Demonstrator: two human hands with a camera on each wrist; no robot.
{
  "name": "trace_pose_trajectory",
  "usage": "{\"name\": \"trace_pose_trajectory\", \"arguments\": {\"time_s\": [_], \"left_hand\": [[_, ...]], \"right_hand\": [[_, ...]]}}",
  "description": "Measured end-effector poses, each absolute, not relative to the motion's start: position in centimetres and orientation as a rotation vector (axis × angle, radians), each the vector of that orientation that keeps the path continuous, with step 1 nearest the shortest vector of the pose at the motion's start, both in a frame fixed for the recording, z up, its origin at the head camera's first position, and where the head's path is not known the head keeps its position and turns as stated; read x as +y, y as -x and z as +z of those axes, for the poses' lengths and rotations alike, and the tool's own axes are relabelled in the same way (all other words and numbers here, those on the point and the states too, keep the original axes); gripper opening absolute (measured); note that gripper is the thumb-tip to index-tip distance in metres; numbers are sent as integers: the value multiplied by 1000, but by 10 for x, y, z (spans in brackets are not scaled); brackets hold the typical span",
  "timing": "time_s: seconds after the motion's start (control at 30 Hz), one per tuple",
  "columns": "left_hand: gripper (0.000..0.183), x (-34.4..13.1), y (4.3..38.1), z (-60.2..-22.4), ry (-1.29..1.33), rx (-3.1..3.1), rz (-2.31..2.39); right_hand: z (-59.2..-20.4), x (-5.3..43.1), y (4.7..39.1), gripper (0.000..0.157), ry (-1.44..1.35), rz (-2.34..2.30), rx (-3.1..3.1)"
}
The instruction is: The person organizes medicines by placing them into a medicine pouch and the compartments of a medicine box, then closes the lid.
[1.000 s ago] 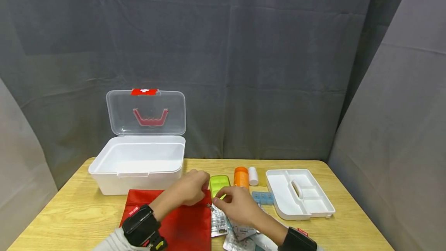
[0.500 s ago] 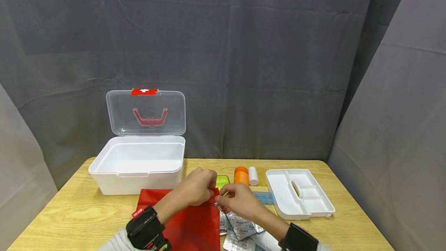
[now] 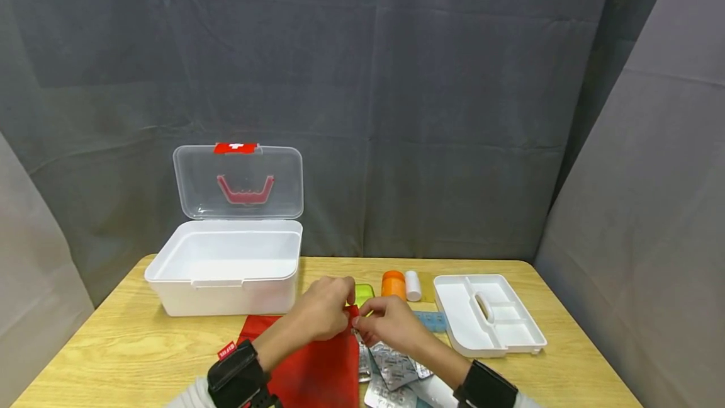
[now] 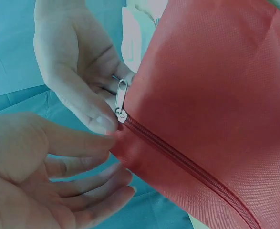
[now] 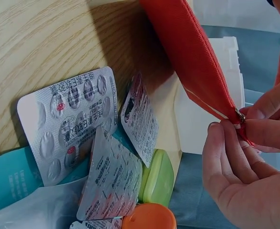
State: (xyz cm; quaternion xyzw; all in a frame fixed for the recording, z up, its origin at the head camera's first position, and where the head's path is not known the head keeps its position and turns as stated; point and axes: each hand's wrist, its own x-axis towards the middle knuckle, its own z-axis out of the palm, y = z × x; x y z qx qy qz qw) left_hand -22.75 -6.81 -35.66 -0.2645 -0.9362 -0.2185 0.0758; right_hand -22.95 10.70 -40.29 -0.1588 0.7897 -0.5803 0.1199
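Far left, an open white box is parked on the table. Next along and nearer, there's a red pouch: looks thin, soft and light, so probably floppy but hard to damage. Its far right corner is pinched by the left hand and also by the right hand, beside the metal zipper pull. Best gripped there imo, since seams should be stiffer. Blister packs are piled just right, then a white tray.

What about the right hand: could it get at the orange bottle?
Probably yes: the orange bottle stands just beyond the right hand with nothing visible blocking its top, though the hand must first leave the red zippered pouch.
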Motion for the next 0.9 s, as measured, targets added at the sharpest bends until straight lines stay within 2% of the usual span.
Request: {"name": "trace_pose_trajectory", "arguments": {"time_s": [0.4, 0.57, 0.67, 0.9], "left_hand": [[24, -63, 222, -359, 820, -2946, -735], [48, -57, 218, -366, 793, -3003, -826], [56, -53, 217, -371, 795, -2998, -833], [44, -51, 217, -376, 839, -2941, -764]], "right_hand": [[-404, 111, 233, 19, 346, -1700, 2278], [-406, 113, 234, 20, 297, -1661, 2307], [-406, 113, 234, 20, 281, -1644, 2322], [-408, 114, 235, 20, 296, -1696, 2257]]}}
